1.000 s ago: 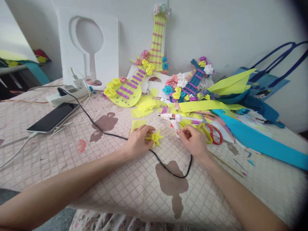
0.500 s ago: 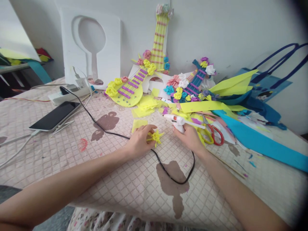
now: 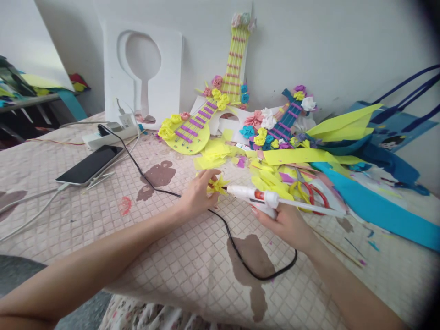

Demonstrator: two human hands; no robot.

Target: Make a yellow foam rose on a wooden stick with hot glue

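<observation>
Between the fingers of my left hand [image 3: 200, 195] is a yellow paper flower [image 3: 218, 185] with pointed petals, turned toward the right. My right hand [image 3: 290, 222] is wrapped round the handle of a white hot glue gun [image 3: 252, 196]. Its nozzle points left and meets the flower, or comes very close to it; I cannot tell which. A clear glue stick [image 3: 311, 206] juts from the gun's back end. The gun's black cord [image 3: 237, 250] loops over the table below my hands.
Paper-flowered guitar models, one yellow [image 3: 192, 133] and one blue [image 3: 287, 120], lean at the back. Red-handled scissors [image 3: 319, 200] lie among paper scraps at right, near a blue strip [image 3: 367, 197]. A phone [image 3: 90, 165] and power strip [image 3: 110, 137] lie left on the quilted cloth [image 3: 165, 256].
The glue gun has swung level, and its nozzle has come to the flower. My right hand has moved right and down in view. The whole view has shifted slightly.
</observation>
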